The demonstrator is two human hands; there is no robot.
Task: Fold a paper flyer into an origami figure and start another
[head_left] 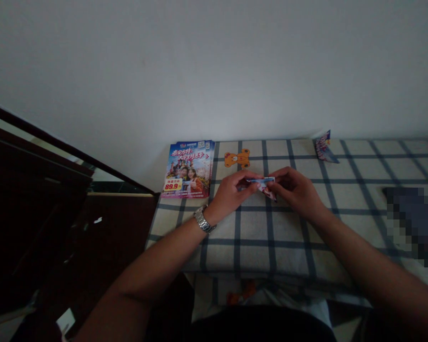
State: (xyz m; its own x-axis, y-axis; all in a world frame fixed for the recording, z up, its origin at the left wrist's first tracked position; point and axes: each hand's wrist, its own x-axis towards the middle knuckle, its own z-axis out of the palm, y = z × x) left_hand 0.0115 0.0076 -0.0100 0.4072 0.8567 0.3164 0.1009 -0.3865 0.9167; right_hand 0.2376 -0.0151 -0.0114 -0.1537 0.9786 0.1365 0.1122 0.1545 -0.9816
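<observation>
A checked cloth (342, 190) covers the worktop against a pale wall (214, 61), with dark furniture (39, 199) to the left. A stack of flyers (188, 168) lies at the cloth's far left corner, overhanging its edge. Just right of it sits an orange bear patch (237, 158). A folded flyer piece (324, 148) stands near the wall, well to the right. The left hand (231, 192), a watch (204, 220) on its wrist, and the right hand (295, 191) meet over the cloth's middle, fingers pressed together, both pinching a small folded paper (264, 184) between them.
</observation>
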